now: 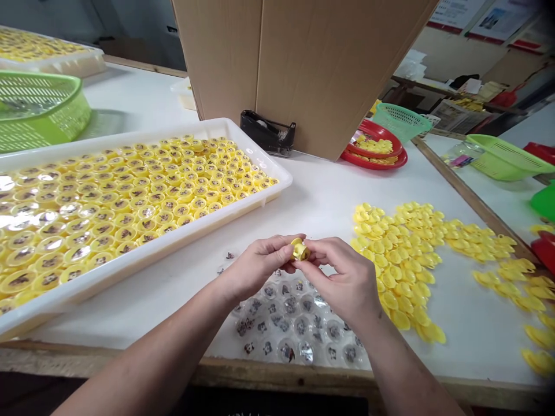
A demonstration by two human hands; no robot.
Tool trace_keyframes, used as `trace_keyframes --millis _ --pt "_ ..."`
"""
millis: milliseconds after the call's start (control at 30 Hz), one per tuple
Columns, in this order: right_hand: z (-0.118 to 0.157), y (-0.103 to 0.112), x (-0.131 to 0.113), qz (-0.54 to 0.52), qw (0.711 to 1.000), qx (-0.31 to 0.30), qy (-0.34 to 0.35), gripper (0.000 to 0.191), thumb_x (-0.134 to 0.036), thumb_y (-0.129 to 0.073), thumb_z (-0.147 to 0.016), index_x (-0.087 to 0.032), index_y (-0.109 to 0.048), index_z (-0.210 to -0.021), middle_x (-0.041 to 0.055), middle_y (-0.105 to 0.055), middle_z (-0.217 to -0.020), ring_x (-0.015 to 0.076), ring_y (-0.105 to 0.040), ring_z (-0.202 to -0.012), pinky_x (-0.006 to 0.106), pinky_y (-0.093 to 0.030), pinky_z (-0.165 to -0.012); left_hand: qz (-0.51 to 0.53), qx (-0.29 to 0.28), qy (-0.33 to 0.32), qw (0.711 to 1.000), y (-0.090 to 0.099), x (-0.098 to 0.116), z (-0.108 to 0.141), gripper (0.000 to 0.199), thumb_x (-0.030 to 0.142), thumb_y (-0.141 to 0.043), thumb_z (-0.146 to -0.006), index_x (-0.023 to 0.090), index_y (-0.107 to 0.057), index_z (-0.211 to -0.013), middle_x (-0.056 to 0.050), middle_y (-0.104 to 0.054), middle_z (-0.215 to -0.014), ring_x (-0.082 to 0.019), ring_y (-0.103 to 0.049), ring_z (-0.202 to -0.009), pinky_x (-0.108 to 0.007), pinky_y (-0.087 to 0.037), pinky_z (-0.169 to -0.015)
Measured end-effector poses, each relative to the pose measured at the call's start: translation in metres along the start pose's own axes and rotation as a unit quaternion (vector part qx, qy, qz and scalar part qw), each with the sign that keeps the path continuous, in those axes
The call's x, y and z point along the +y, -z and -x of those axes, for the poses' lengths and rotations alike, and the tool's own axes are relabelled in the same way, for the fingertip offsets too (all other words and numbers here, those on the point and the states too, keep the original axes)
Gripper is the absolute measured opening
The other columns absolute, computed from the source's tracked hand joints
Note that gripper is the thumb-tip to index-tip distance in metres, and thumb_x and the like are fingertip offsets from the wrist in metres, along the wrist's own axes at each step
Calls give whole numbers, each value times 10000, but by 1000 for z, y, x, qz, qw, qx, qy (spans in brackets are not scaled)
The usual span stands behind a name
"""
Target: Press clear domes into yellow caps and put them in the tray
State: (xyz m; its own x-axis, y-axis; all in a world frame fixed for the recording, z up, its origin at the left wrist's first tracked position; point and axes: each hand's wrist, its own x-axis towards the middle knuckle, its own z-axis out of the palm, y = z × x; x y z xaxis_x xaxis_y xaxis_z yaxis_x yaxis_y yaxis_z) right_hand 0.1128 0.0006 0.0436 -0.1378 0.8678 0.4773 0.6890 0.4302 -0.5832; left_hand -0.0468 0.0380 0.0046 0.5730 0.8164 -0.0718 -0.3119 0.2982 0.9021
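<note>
Both my hands meet over the front middle of the table, closed on one small round yellow plastic piece [300, 249]. My left hand [264, 260] pinches it from the left with thumb and fingers. On its other side, the fingers of my right hand [342, 271] grip the same piece. Below them lie several clear round plastic domes [301, 326] with small dark printed figures. To the right of my right hand spreads a heap of loose yellow plastic pieces [399, 260]. Fingertips partly hide the held piece.
A white tray [260, 199] full of yellow rounds with printed figures fills the left. Behind stand a black tape dispenser [266, 133] and a tall cardboard box [299, 69]. Red plates [396, 162] hold yellow pieces at the back right. A green basket [65, 118] stands far left.
</note>
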Motion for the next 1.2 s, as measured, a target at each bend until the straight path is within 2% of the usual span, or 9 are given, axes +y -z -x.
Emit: trace_keyframes --millis 133,300,467,567,700,833,967,1100,1200 --pt "5 1 1 0 1000 24 19 183 -140 -631 -781 -195 -644 -954 47 -660 -866 133 -630 -687 308 -569 -659 -47 5 -25 999 -1 -3 0 337 339 -568 -851 230 -629 -1163 -68 -564 -1017 -129 -524 -798 -285 -429 -745" --pt "9 -5 2 -1 999 53 6 188 -134 -613 -789 -212 -637 -958 45 -664 -860 143 -641 -694 317 -576 -662 -133 35 -36 990 -8 2 3 362 378 -524 -867 216 -615 -1179 -70 -564 -1000 -135 -545 -784 -300 -453 -760" --pt "6 -16 3 13 996 82 12 150 -119 -584 -798 -211 -640 -903 45 -646 -797 147 -617 -681 306 -555 -640 -170 46 -43 983 -10 9 4 366 378 -575 -833 176 -613 -1136 -90 -598 -1073 -204 -550 -984 -323 -434 -869" --pt "5 -16 12 -27 999 36 -6 201 -134 -602 -793 -220 -638 -970 41 -634 -850 147 -613 -724 309 -547 -687 -157 66 -47 984 -8 6 2 334 355 -592 -825 141 -583 -1083 -84 -626 -958 -188 -571 -896 -315 -462 -792" --pt "6 -12 29 -182 977 -17 -107 369 -237 -683 -757 -227 -585 -1113 51 -599 -1003 143 -613 -783 309 -548 -716 -216 87 -85 969 -6 0 1 289 332 -609 -816 157 -582 -1045 -81 -619 -960 -168 -572 -856 -300 -459 -766" --pt "7 -12 34 -285 940 -73 -172 240 -313 -653 -788 -193 -607 -992 46 -651 -920 162 -620 -819 331 -537 -759 -233 108 -79 963 -7 -1 1 306 351 -652 -779 162 -587 -1010 -80 -635 -945 -175 -585 -837 -297 -462 -751" --pt "8 -12 27 -303 932 -74 -186 162 -325 -625 -805 -186 -607 -887 24 -655 -805 155 -614 -740 305 -532 -692 -237 117 -51 963 -10 1 2 270 364 -653 -773 149 -591 -924 -53 -637 -804 -152 -573 -712 -257 -446 -643" --pt "8 -9 22 -342 917 -88 -186 129 -308 -604 -820 -186 -609 -862 23 -663 -755 160 -628 -712 292 -534 -652 -266 121 -32 956 -19 3 7 255 368 -639 -776 136 -606 -877 -36 -603 -695 -132 -535 -620 -236 -410 -562" --pt "7 -5 25 -366 904 -92 -203 147 -313 -637 -798 -190 -631 -878 26 -677 -776 165 -642 -725 293 -545 -672 -241 117 -22 963 -26 9 6 284 386 -619 -783 120 -602 -883 -37 -594 -679 -126 -520 -603 -234 -404 -542"
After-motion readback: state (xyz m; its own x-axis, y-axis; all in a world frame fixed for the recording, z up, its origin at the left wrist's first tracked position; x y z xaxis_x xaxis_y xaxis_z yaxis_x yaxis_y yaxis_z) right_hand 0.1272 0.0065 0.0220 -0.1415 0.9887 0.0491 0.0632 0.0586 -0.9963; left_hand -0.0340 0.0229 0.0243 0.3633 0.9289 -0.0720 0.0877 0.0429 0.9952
